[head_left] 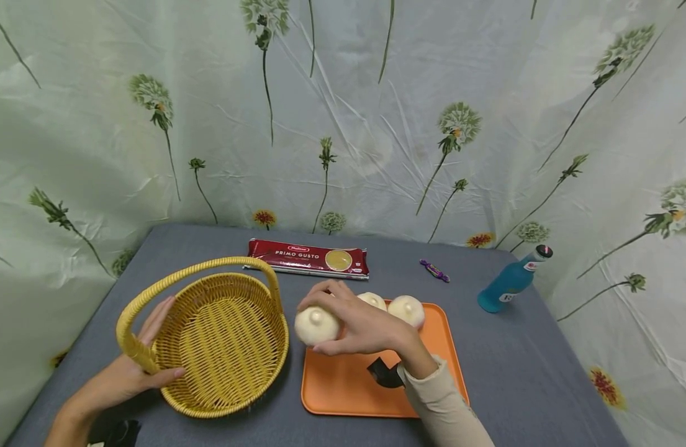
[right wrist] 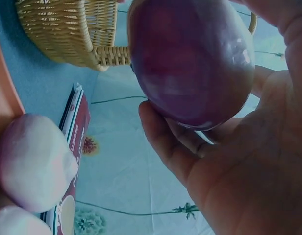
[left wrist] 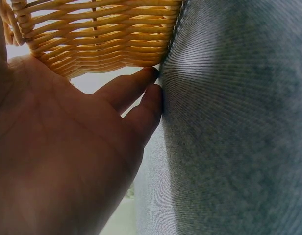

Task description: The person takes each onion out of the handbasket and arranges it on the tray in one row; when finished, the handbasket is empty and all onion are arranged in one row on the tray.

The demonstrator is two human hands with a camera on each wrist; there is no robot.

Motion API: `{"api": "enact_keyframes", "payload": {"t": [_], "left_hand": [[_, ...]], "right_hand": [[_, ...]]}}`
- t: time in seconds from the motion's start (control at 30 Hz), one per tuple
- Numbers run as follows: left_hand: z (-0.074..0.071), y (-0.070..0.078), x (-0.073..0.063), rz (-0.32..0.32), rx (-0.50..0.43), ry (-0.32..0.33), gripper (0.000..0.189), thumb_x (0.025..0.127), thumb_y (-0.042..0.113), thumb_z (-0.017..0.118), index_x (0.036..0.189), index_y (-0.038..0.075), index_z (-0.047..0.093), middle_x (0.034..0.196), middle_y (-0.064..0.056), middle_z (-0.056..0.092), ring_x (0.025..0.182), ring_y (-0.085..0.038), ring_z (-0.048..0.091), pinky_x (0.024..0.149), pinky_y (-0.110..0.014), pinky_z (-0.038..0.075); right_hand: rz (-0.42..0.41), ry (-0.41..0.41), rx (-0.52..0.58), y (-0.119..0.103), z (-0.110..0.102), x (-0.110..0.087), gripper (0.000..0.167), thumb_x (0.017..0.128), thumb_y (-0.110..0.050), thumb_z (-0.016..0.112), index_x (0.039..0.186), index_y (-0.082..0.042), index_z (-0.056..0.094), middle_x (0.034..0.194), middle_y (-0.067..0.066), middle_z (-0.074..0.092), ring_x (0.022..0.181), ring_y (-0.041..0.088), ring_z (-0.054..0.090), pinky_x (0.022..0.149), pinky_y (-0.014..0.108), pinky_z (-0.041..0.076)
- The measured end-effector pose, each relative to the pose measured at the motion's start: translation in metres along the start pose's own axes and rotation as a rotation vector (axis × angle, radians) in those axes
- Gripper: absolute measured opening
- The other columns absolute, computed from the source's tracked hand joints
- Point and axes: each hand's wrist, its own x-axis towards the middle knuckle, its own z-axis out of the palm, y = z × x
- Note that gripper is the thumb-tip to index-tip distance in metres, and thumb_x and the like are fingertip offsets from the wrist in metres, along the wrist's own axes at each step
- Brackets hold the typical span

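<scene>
A yellow wicker basket [head_left: 225,347] with a tall handle stands on the left of the table. My left hand [head_left: 125,372] holds its left side near the foot of the handle, thumb over the rim and fingers along the outside wall. In the left wrist view two fingertips [left wrist: 153,93] reach down to the cloth beside the basket. My right hand [head_left: 359,320] grips a round turnip [head_left: 316,326], cream-white with a small nub; its purple side faces the right wrist view. It is raised over the left part of the orange tray [head_left: 359,397], near the basket's rim.
Two more white turnips, one at the right [head_left: 406,310] and one partly hidden behind my hand [head_left: 372,301], sit at the tray's back. Behind lie a red spaghetti pack [head_left: 309,257] and a purple wrapped candy [head_left: 434,270]. A blue bottle [head_left: 507,285] stands at the right.
</scene>
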Motion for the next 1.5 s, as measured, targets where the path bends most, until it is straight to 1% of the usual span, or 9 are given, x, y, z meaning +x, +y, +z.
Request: {"api": "enact_keyframes", "payload": {"t": [0.17,0.23,0.47,0.63,0.8,0.93,1.07,1.3,1.5], "left_hand": [[-0.001,0.0,0.0,0.028,0.011,0.009,0.124,0.078,-0.005,0.079,0.162,0.02,-0.009,0.165,0.013,-0.014,0.142,0.014,-0.011,0.096,0.001,0.005],[-0.001,-0.001,0.0,0.027,0.009,0.012,0.125,0.078,-0.005,0.08,0.162,0.021,-0.008,0.165,0.013,-0.013,0.142,0.014,-0.011,0.096,0.001,0.005],[-0.001,-0.002,0.0,0.03,-0.005,0.01,0.125,0.077,-0.008,0.079,0.162,0.02,-0.009,0.164,0.014,-0.013,0.141,0.013,-0.009,0.095,0.001,0.005],[0.0,-0.003,0.0,0.036,-0.003,0.012,0.126,0.076,-0.009,0.079,0.162,0.02,-0.008,0.164,0.016,-0.012,0.141,0.013,-0.009,0.095,0.001,0.005],[0.0,-0.002,0.002,0.03,-0.007,0.007,0.125,0.077,-0.008,0.079,0.162,0.02,-0.009,0.165,0.012,-0.013,0.141,0.013,-0.01,0.096,0.001,0.005],[-0.001,-0.002,0.003,0.023,-0.008,0.001,0.125,0.078,-0.007,0.078,0.162,0.022,-0.009,0.165,0.008,-0.014,0.141,0.012,-0.01,0.095,0.0,0.004],[-0.001,-0.001,0.003,0.03,-0.009,0.001,0.125,0.077,-0.008,0.078,0.162,0.021,-0.009,0.165,0.012,-0.013,0.141,0.013,-0.009,0.095,0.001,0.006],[0.0,-0.002,0.002,0.025,-0.021,0.002,0.124,0.078,-0.009,0.078,0.162,0.021,-0.009,0.165,0.011,-0.014,0.141,0.012,-0.011,0.095,0.001,0.005],[0.001,-0.002,0.001,0.047,0.007,0.01,0.125,0.076,-0.009,0.079,0.162,0.018,-0.008,0.164,0.016,-0.011,0.141,0.014,-0.008,0.096,0.001,0.008]], "right_hand": [[-0.002,0.028,0.005,0.004,-0.003,-0.006,0.05,0.088,-0.031,0.077,0.133,-0.028,0.056,0.141,-0.011,0.042,0.13,0.009,0.036,0.097,0.036,0.046],[-0.003,0.04,-0.003,0.006,-0.004,-0.008,0.05,0.088,-0.03,0.077,0.133,-0.027,0.056,0.141,-0.01,0.043,0.13,0.01,0.036,0.097,0.036,0.046],[0.051,0.078,-0.019,0.013,-0.01,-0.023,0.051,0.087,-0.029,0.078,0.133,-0.028,0.056,0.142,-0.007,0.043,0.134,0.015,0.035,0.096,0.04,0.047],[0.058,0.109,-0.035,0.019,-0.016,-0.033,0.05,0.086,-0.027,0.079,0.131,-0.025,0.057,0.14,-0.004,0.045,0.136,0.019,0.034,0.097,0.043,0.047],[0.096,0.144,-0.054,0.026,-0.023,-0.046,0.05,0.085,-0.025,0.079,0.131,-0.026,0.058,0.14,-0.005,0.047,0.132,0.018,0.037,0.095,0.043,0.047],[0.113,0.162,-0.056,0.032,-0.029,-0.056,0.049,0.085,-0.025,0.079,0.13,-0.026,0.059,0.139,-0.005,0.048,0.131,0.018,0.038,0.096,0.046,0.046],[0.143,0.164,-0.069,0.037,-0.034,-0.067,0.048,0.088,-0.031,0.078,0.131,-0.026,0.058,0.14,-0.004,0.047,0.131,0.021,0.037,0.095,0.048,0.046],[0.196,0.218,-0.089,0.047,-0.038,-0.088,0.051,0.085,-0.026,0.081,0.131,-0.023,0.059,0.141,0.002,0.048,0.131,0.026,0.039,0.096,0.053,0.043],[0.234,0.241,-0.096,0.057,-0.04,-0.106,0.055,0.086,-0.025,0.081,0.135,-0.022,0.056,0.142,0.004,0.048,0.13,0.028,0.04,0.097,0.058,0.04]]}}
